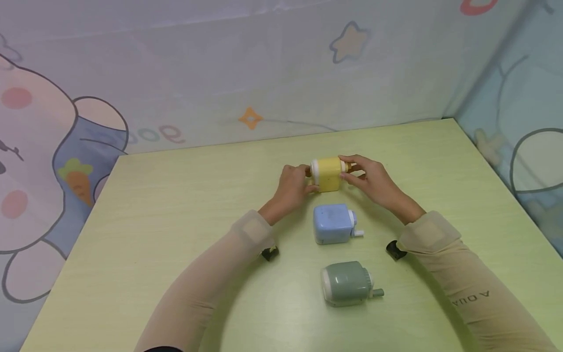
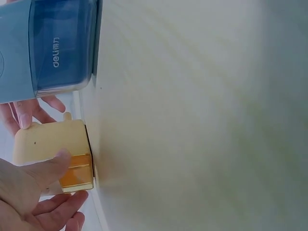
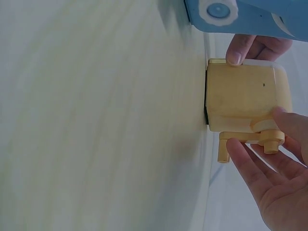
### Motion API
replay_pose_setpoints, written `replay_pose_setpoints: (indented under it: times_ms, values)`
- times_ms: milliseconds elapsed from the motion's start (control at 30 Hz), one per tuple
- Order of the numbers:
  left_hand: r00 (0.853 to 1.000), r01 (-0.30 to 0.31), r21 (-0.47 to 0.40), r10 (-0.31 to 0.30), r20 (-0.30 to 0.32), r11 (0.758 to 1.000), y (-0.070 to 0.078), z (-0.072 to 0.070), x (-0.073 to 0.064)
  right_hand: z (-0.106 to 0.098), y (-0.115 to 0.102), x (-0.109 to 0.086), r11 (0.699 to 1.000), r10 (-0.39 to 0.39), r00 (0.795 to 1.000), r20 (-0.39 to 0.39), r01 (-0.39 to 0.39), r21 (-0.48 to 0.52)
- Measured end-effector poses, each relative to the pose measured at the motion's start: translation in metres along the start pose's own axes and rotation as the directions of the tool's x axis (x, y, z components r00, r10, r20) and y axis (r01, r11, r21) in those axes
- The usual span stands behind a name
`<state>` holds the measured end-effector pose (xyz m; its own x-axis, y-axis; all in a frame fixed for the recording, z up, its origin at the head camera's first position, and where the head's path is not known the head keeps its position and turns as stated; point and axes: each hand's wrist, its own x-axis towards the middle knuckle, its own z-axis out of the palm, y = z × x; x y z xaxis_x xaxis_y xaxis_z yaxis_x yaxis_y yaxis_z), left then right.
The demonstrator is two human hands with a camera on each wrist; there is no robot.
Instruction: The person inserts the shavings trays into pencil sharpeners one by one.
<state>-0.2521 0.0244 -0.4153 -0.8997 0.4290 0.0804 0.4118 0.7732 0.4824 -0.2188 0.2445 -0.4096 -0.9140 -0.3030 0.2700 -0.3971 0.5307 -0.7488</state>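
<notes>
A yellow crank pencil sharpener (image 1: pixel 328 175) stands upright at the back of the table, held from both sides. My left hand (image 1: pixel 293 185) grips its left end; in the left wrist view the thumb lies on the orange see-through drawer (image 2: pixel 77 173). On the other end is my right hand (image 1: pixel 374 181), thumb on the body and fingertips at the crank (image 3: pixel 243 136), as the right wrist view shows. Nearer to me sits a blue pencil sharpener (image 1: pixel 333 224), its white-handled crank to the right. Closest is a green pencil sharpener (image 1: pixel 349 283), also with its crank to the right.
The pale green table (image 1: pixel 176 205) ends at a printed cloth (image 1: pixel 198 73) behind and another at the right. Small black devices (image 1: pixel 270 253) hang at both wrists, close beside the blue and green sharpeners.
</notes>
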Motion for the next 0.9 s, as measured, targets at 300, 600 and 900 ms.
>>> replay_pose_setpoints:
  times_ms: [300, 600, 900]
  values:
    - [1.0, 0.015, -0.029, -0.015, 0.022, 0.999, 0.0, 0.001, 0.002, -0.003, 0.005, 0.0, 0.999, -0.005, 1.0, -0.009, 0.005, -0.045]
    - [1.0, -0.011, -0.024, 0.011, 0.02, 1.0, -0.004, 0.005, 0.001, -0.003, 0.009, 0.0, 0.999, 0.008, 1.0, 0.002, -0.008, -0.043]
    - [1.0, 0.012, 0.099, -0.015, 0.023, 0.995, -0.013, 0.004, -0.007, -0.01, 0.006, -0.009, 0.997, 0.045, 0.999, 0.03, -0.044, -0.056]
